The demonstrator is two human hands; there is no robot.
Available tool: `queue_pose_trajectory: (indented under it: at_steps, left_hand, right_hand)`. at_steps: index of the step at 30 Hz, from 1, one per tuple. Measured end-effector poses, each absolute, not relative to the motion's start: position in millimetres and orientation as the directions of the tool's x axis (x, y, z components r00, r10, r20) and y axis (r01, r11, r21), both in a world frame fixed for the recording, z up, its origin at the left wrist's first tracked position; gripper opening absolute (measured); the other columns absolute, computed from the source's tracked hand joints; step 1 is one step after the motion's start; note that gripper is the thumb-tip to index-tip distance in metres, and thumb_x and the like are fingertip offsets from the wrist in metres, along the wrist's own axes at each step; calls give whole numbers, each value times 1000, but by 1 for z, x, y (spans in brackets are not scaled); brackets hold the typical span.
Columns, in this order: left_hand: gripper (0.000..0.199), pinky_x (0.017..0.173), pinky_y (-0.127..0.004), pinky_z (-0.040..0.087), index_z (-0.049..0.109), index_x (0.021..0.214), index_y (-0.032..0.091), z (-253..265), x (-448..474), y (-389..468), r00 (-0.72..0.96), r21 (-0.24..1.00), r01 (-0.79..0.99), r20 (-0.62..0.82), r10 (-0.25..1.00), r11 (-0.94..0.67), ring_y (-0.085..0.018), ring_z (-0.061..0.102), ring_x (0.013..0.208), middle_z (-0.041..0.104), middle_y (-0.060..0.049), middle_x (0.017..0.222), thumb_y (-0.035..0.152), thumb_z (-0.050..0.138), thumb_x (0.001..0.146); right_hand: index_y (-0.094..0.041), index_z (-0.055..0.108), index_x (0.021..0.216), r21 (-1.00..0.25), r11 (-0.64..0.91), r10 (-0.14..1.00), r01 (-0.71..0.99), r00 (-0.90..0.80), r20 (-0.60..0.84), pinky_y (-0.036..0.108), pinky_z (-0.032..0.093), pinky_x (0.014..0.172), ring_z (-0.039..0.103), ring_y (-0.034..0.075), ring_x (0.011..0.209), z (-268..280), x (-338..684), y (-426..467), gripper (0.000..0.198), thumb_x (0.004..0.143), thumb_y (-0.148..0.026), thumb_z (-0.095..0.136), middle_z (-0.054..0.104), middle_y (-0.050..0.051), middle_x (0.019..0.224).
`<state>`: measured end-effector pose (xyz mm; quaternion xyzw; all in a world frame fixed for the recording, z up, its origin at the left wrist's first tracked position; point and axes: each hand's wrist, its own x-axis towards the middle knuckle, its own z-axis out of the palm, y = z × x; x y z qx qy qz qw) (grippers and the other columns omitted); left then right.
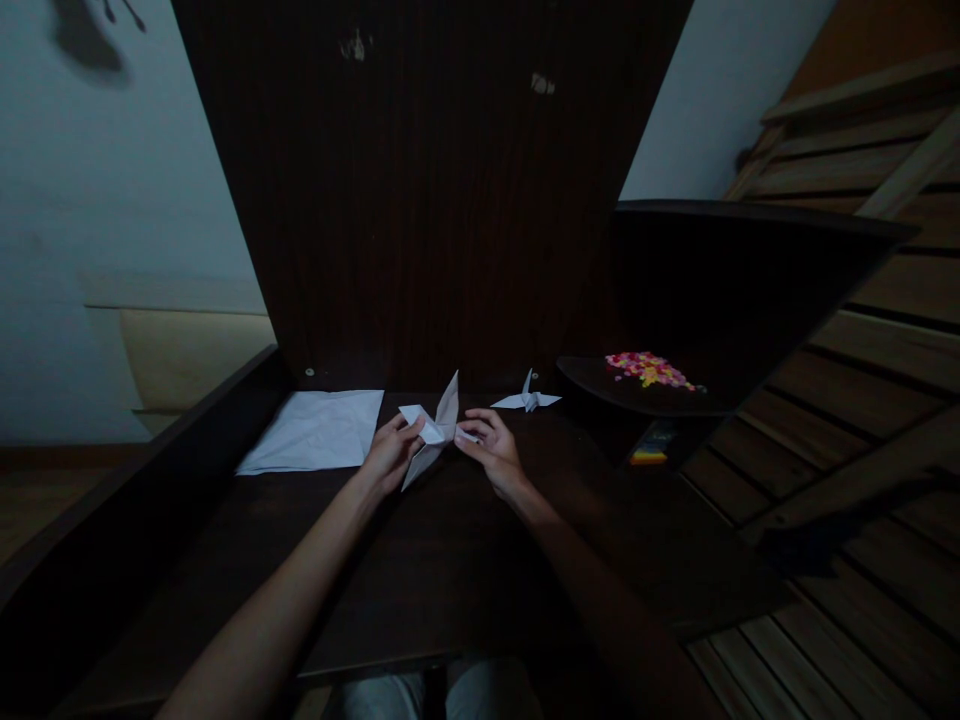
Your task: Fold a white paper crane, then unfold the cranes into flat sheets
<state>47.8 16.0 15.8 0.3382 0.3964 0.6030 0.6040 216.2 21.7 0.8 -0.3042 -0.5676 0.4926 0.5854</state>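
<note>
Desk (pixel 420 570): dark wood, stretching below the hands as I am watching from afar.
Left hand (pixel 391 455): pinching one side of a folded paper bird (pixel 435 430) between thumb and fingers.
Right hand (pixel 493 450): gripping the bird's opposite tip, thumb against fingers.
Folded paper bird: spreading between both hands, one wing pointing away, the other toward the person; I cannot tell whether it is touching the desk.
White paper (pixel 315 430): lying at left, near the left hand.
Second bird (pixel 529 401): resting beyond the right hand, wings spread.
Shelf (pixel 586 374): holding a pile of small colorful pieces (pixel 649 370) at right.
Back panel (pixel 450 200): rising behind everything.
</note>
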Motion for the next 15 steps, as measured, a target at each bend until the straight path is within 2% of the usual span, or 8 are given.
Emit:
queue_pose_trajectory:
  at_steps: [5, 9, 12, 15]
  left_hand:
    - [27, 56, -27, 54, 66, 96, 15, 15, 47, 12, 83, 881, -449, -126, 989, 150, -18, 67, 64, 71, -7, 81, 15, 70, 68]
    - [44, 49, -25, 48, 67, 101, 15, 16, 52, 8, 178, 885, -413, -155, 972, 217, -16, 63, 52, 72, -6, 76, 9, 72, 58]
    - [38, 49, -27, 48, 68, 98, 14, 18, 53, 11, 89, 905, -369, -193, 977, 213, -17, 63, 54, 72, -8, 77, 14, 72, 60]
    - [24, 59, -28, 51, 66, 94, 16, 19, 47, 18, -103, 926, -356, -171, 980, 124, -19, 68, 71, 72, -9, 89, 26, 66, 72]
  right_hand:
    - [-21, 55, 102, -887, 425, 863, -181, -216, 457, 31, 52, 74, 65, 17, 79, -1, 221, 25, 50, 62, -39, 79, 65, 2, 82]
    - [-20, 62, 88, -870, 458, 840, -186, -230, 491, 30, 52, 74, 65, 17, 79, -3, 221, 26, 38, 60, -39, 79, 67, 3, 83]
    - [-19, 65, 81, -884, 443, 860, -150, -209, 466, 31, 52, 74, 65, 18, 78, -2, 222, 26, 27, 63, -36, 77, 69, 4, 83]
    - [-18, 67, 80, -905, 417, 900, -85, -99, 424, 31, 53, 71, 66, 19, 78, -1, 225, 26, 22, 66, -33, 73, 71, 5, 85]
